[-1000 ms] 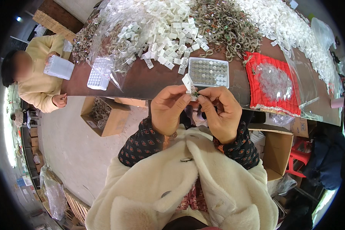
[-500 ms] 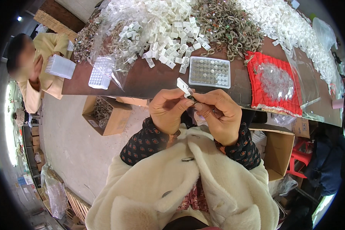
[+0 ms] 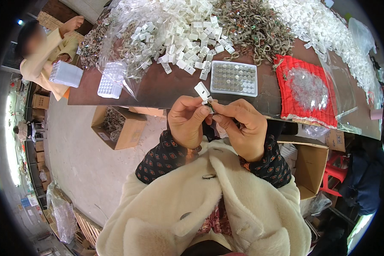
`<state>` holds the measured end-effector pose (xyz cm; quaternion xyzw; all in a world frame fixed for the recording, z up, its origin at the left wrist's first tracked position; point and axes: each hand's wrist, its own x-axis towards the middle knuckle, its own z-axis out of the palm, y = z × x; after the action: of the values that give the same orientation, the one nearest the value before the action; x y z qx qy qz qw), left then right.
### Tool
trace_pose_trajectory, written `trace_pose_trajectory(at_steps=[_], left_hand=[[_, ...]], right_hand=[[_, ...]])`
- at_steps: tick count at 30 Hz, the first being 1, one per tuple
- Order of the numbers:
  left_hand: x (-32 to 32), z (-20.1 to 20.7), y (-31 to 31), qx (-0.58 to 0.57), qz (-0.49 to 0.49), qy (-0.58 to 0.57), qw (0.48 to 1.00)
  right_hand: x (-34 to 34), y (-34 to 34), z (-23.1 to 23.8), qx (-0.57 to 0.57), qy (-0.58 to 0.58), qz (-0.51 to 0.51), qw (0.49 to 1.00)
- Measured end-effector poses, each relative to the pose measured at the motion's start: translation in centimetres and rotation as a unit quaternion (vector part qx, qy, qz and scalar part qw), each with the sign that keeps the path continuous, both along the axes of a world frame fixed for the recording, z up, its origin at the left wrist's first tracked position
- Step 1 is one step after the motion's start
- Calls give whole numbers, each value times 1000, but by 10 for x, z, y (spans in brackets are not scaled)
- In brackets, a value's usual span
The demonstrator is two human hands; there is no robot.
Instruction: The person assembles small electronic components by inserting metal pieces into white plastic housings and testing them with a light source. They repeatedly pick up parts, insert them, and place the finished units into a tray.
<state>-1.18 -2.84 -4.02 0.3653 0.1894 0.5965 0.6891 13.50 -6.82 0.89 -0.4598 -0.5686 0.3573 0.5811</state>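
Just in front of the table edge, my left hand grips a small white plastic case with its lid flipped up. A small dark part shows in the case's lower half, partly covered by fingers. My right hand is closed in a pinch at the case's right side; whatever its fingertips hold is too small to make out. Beyond my hands, a white tray of round silver button cells lies on the table. A heap of similar white cases rises behind it.
Tangled grey-brown wired parts are piled at the back. Right of the tray lies a red cloth bearing clear plastic pieces. Cardboard boxes stand below the table. Another person works at the left beside stacked white trays.
My right fingertips have shifted slightly against the case, which has tilted so its lid faces me more. At the left, the other person's hand has risen toward the back.
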Motion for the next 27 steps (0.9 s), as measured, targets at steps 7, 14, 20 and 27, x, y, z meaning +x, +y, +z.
trace_pose_trajectory(at_steps=[7, 14, 20, 27], left_hand=[[1, 4, 0, 8, -15, 34, 999], [-1, 22, -2, 28, -18, 203, 979], [12, 29, -9, 83, 69, 314, 943], [21, 30, -14, 139, 162, 402, 891]], right_hand=[[0, 3, -2, 36, -24, -23, 999], [0, 5, -9, 56, -77, -53, 994], [-2, 6, -14, 57, -78, -64, 993], [-6, 6, -18, 91, -110, -84, 986]])
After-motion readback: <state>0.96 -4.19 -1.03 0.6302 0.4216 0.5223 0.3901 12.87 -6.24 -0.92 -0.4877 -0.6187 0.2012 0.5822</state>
